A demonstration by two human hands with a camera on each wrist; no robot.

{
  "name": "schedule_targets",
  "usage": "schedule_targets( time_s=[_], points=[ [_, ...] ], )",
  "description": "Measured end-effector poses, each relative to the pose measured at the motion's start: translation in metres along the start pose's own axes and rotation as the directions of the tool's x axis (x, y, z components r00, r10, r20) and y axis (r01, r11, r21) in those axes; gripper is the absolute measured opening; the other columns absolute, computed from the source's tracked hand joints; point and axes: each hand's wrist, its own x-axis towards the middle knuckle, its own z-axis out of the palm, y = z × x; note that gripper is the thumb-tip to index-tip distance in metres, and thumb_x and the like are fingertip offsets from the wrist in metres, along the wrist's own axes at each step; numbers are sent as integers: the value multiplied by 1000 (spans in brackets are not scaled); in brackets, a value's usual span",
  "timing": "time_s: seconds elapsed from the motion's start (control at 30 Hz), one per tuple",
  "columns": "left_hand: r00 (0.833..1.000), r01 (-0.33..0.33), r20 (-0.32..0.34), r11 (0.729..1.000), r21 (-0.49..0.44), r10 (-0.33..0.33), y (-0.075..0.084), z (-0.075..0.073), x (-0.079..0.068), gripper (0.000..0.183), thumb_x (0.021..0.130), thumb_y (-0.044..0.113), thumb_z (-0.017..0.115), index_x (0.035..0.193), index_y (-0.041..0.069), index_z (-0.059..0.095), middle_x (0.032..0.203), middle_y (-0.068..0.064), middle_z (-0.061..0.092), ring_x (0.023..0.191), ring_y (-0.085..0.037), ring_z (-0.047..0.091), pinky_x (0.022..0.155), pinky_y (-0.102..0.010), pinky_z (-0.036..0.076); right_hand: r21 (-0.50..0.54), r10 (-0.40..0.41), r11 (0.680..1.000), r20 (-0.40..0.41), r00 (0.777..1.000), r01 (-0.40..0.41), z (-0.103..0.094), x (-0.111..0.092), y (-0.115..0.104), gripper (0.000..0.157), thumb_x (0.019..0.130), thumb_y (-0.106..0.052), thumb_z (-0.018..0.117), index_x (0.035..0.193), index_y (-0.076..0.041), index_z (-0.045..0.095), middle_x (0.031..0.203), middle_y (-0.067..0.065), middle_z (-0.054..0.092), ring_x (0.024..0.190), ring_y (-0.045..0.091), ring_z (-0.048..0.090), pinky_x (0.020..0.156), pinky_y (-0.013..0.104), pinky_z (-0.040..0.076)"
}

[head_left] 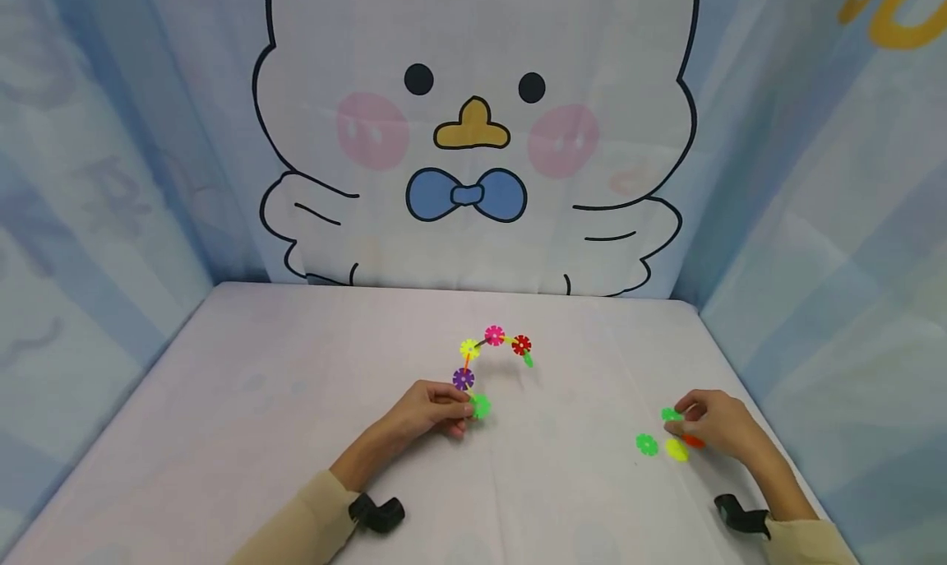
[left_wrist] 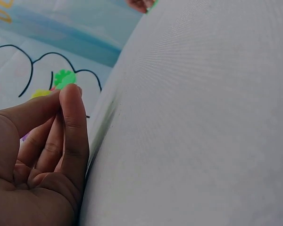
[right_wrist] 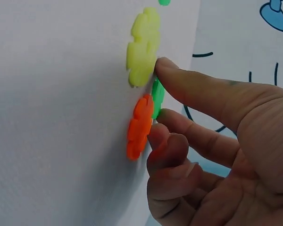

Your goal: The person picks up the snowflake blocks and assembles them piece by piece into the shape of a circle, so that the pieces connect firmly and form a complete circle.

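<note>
A curved chain of toothed plastic snowflake discs (head_left: 463, 378) in several colours lies toward the middle of the table. My left hand (head_left: 436, 407) pinches its near end between thumb and index finger, beside a green disc (head_left: 482, 407). In the left wrist view, that green disc (left_wrist: 64, 78) shows beyond the fingertips. At the right, my right hand (head_left: 713, 421) has its thumb and index finger at opposite edges of a loose green disc (right_wrist: 158, 98). Close by are an orange disc (right_wrist: 140, 127) below the fingers and a yellow disc (right_wrist: 144, 47) at the thumb tip.
Another green disc (head_left: 647, 444) lies left of the yellow one. The white-covered table (head_left: 296, 343) meets a cartoon-printed cloth (head_left: 473, 244) at its back edge, and patterned cloth hangs on both sides. Black curved pieces (head_left: 377, 514) sit at both sleeve cuffs.
</note>
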Motion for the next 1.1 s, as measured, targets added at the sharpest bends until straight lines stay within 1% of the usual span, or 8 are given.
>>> schedule_targets(
  time_s=[0.2, 0.3, 0.4, 0.47, 0.57, 0.67, 0.9, 1.1],
  points=[
    [1000, -10, 4, 1000, -2, 10, -1, 0, 1, 24, 98, 9, 75, 115, -7, 72, 91, -5, 81, 71, -9, 71, 71, -24, 65, 23, 5, 1000, -12, 1000, -4, 2, 3, -1, 38, 87, -26, 86, 103, 3, 67, 96, 14, 68, 86, 24, 61, 69, 32, 50],
    [1000, -8, 7, 1000, -3, 9, -1, 0, 1, 24, 99, 10, 75, 116, -8, 72, 91, -5, 81, 71, -9, 71, 71, -24, 65, 58, 11, 998, -28, 1000, -10, 3, 4, -7, 32, 89, -20, 83, 99, 2, 62, 93, 13, 69, 81, 22, 60, 65, 32, 48],
    [1000, -9, 10, 1000, -6, 9, -2, 0, 2, 24, 99, 9, 74, 115, -8, 72, 91, -4, 81, 72, -9, 71, 71, -24, 65, 160, 4, 987, -45, 999, 3, 7, 5, -18, 25, 93, -16, 79, 100, 0, 60, 90, 11, 71, 74, 19, 64, 61, 31, 51],
    [1000, -14, 10, 1000, -8, 14, -1, 1, 2, 24, 99, 9, 74, 116, -8, 72, 91, -4, 80, 72, -9, 71, 71, -24, 65, 273, -18, 962, -38, 999, 27, 13, 7, -28, 24, 96, -14, 77, 103, 2, 60, 89, 12, 73, 71, 18, 70, 60, 30, 57],
    [1000, -14, 12, 1000, -5, 14, 0, 1, 1, 25, 99, 9, 74, 116, -9, 72, 91, -4, 80, 72, -9, 71, 71, -24, 65, 456, -76, 887, -1, 997, 68, 25, 11, -50, 26, 97, -12, 77, 106, 6, 60, 89, 14, 73, 71, 19, 76, 62, 31, 64],
    [1000, -13, 13, 1000, -6, 14, 2, 1, 1, 25, 99, 9, 73, 116, -8, 71, 91, -4, 80, 72, -9, 71, 71, -24, 65, 555, -131, 826, 23, 991, 96, 39, 15, -78, 26, 96, -11, 78, 107, 6, 61, 90, 16, 74, 74, 19, 77, 65, 32, 66],
    [1000, -9, 16, 1000, -9, 9, 2, -1, 2, 24, 99, 9, 74, 116, -8, 72, 91, -4, 80, 72, -9, 71, 72, -24, 65, 607, -254, 775, 43, 966, 177, 74, 24, -135, 23, 95, -10, 78, 106, 4, 64, 96, 19, 74, 75, 22, 78, 68, 32, 66],
    [1000, -5, 4, 1000, -6, 5, 2, 0, 0, 25, 99, 10, 74, 117, -8, 71, 92, -5, 81, 72, -9, 71, 73, -25, 66, 624, -348, 740, 38, 937, 250, 93, 29, -166, 20, 94, -7, 78, 104, 4, 66, 94, 20, 75, 73, 22, 77, 66, 32, 64]
  ],
)
